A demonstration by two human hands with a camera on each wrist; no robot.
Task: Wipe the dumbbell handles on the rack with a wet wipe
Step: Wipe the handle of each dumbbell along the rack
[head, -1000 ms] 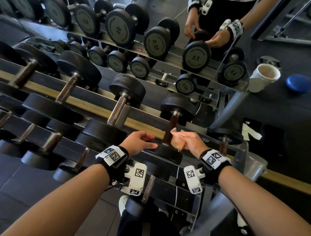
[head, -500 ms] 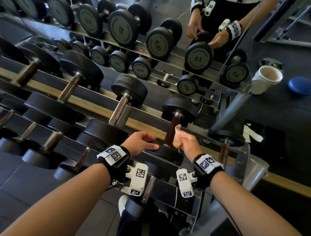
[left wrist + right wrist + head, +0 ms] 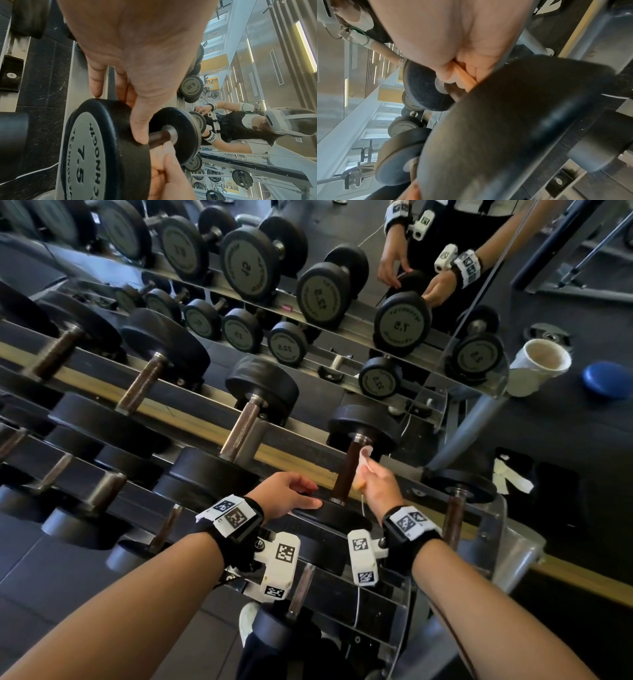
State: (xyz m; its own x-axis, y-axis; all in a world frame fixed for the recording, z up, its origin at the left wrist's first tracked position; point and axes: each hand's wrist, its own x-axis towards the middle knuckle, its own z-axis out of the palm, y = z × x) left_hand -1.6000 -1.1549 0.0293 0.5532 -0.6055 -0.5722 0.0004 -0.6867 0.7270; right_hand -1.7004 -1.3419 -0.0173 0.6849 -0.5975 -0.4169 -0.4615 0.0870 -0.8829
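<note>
A 7.5 dumbbell lies on the rack's top tier, its dark handle (image 3: 346, 474) running between a far head (image 3: 363, 426) and a near head (image 3: 337, 517). My right hand (image 3: 380, 481) pinches a pale wet wipe (image 3: 365, 455) against the right side of that handle, close to the far head. In the right wrist view the wipe (image 3: 465, 77) sits folded between the fingers, behind the blurred near head (image 3: 505, 121). My left hand (image 3: 287, 494) holds the near head (image 3: 89, 148), thumb (image 3: 139, 128) over its rim beside the handle (image 3: 157, 136).
More dumbbells fill the rack, one handle (image 3: 239, 433) just left and a small one (image 3: 454, 518) just right. A mirror behind repeats the rack and my hands. A white cup (image 3: 541, 361) and a blue disc (image 3: 606, 380) are on the floor to the right.
My right hand has turned at the wrist and slid the wipe a little up the handle toward the far head. The left hand has stayed on the near head.
</note>
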